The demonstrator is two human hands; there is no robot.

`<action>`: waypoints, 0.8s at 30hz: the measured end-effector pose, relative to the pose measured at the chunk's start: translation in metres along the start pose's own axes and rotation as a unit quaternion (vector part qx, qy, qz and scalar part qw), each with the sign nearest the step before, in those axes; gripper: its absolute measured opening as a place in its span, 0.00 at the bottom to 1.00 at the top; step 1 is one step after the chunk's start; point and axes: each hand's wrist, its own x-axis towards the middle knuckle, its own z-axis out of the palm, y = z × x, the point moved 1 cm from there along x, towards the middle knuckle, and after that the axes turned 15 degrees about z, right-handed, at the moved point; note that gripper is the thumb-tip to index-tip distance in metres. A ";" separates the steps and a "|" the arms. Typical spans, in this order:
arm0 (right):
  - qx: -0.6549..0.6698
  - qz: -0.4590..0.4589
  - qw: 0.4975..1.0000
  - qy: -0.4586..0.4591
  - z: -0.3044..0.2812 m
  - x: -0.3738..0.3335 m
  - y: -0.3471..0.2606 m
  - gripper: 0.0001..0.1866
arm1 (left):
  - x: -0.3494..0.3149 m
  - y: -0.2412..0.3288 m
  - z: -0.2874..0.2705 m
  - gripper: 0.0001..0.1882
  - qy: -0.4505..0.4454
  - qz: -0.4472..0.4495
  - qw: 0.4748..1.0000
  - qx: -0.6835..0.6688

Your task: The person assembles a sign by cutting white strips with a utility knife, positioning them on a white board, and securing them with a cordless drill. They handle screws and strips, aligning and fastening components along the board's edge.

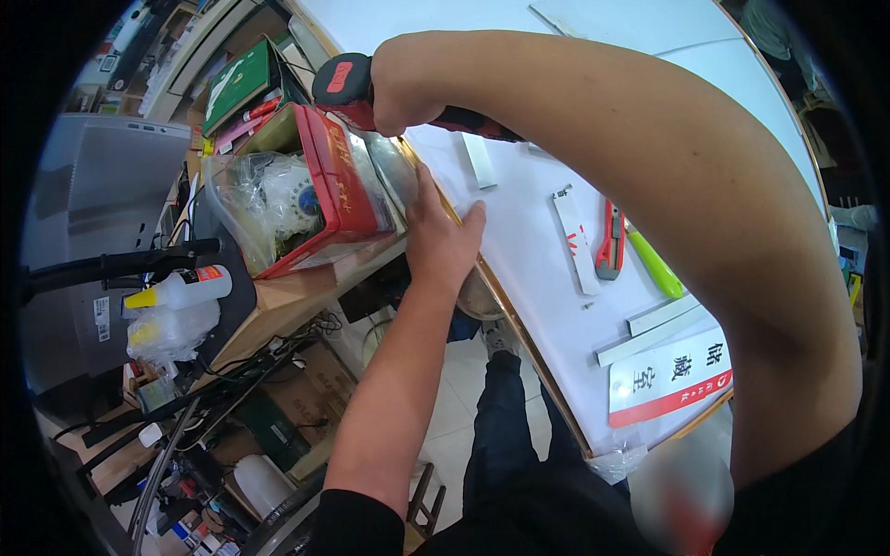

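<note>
My right arm reaches across from the right, and my right hand (pixel 403 83) is closed around a red and black cordless drill (pixel 346 91). Part of the drill shows on either side of that hand; its tip is hidden. Just below it, my left hand (pixel 443 236) lies on the wooden edge (pixel 510 320) of a white tabletop. Its thumb and forefinger are apart, and the other fingers are hidden. Right of the left hand are a thin white strip (pixel 577 241), a red utility knife (pixel 610 243) and a green-handled tool (pixel 655 264).
A red box (pixel 338 176) with plastic-wrapped contents stands left of the left hand, beside a green book (pixel 239 88). A monitor (pixel 102 213) and a yellow-capped bottle (pixel 190 287) are further left. A white and red sign plate (pixel 667 378) and light strips (pixel 654 329) lie near the right.
</note>
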 end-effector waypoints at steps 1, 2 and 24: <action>0.000 0.001 1.000 -0.002 0.000 0.000 0.000 0.17 | 0.003 0.000 -0.001 0.52 -0.001 -0.017 1.000 0.000; 0.001 0.002 1.000 -0.003 0.001 0.001 0.000 0.17 | 0.005 0.000 -0.001 0.51 -0.001 -0.020 1.000 -0.005; -0.013 -0.015 1.000 -0.014 0.002 0.004 -0.002 0.16 | 0.008 -0.012 -0.003 0.46 0.011 0.018 0.999 -0.027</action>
